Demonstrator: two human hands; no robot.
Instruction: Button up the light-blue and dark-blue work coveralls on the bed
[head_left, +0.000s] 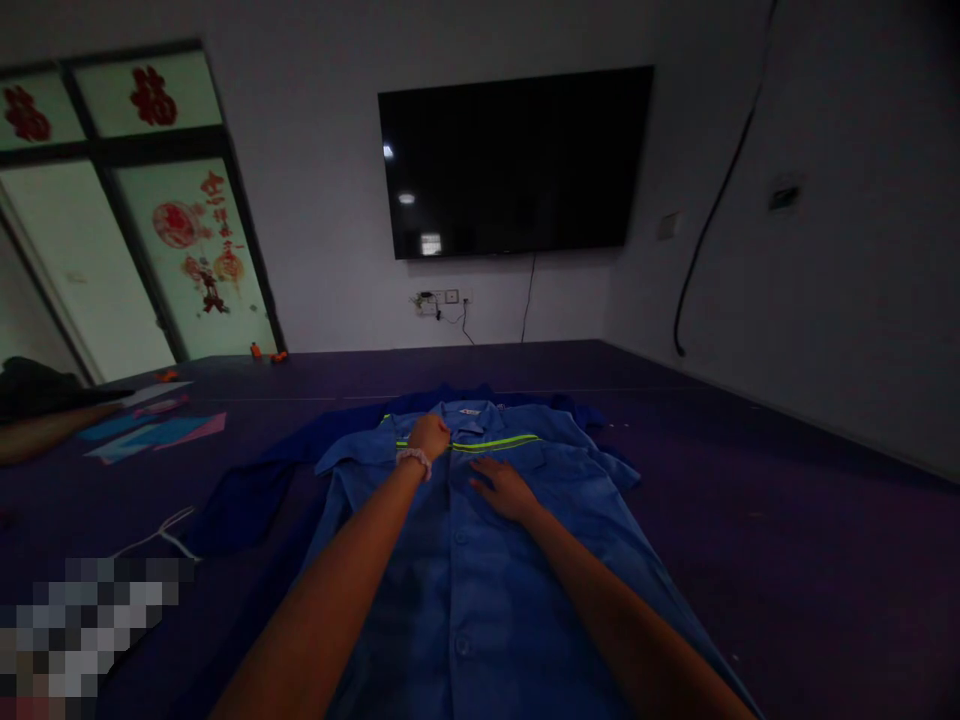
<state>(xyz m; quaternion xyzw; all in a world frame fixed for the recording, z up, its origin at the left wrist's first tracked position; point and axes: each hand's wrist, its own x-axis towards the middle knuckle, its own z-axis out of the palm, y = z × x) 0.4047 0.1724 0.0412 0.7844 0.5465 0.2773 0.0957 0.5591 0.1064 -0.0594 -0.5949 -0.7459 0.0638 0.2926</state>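
Note:
A blue button-front work shirt [495, 560] with a yellow-green chest stripe lies spread in front of me, its collar pointing away. My left hand [430, 436], with a pink scrunchie on the wrist, is closed on the shirt's front beside the button placket, just below the collar. On the other side of the placket, my right hand [507, 490] rests on the chest just below the stripe, fingers spread and holding nothing. Beneath the shirt, a darker blue garment [251, 490] shows its sleeve to the left.
Pink and blue sheets [161, 432] lie at the left, near another person's limb [60, 435]. White cords [169, 530] trail closer to me, beside a pixelated patch. Small orange objects [279, 356] sit by the door. A television [517, 165] hangs on the far wall.

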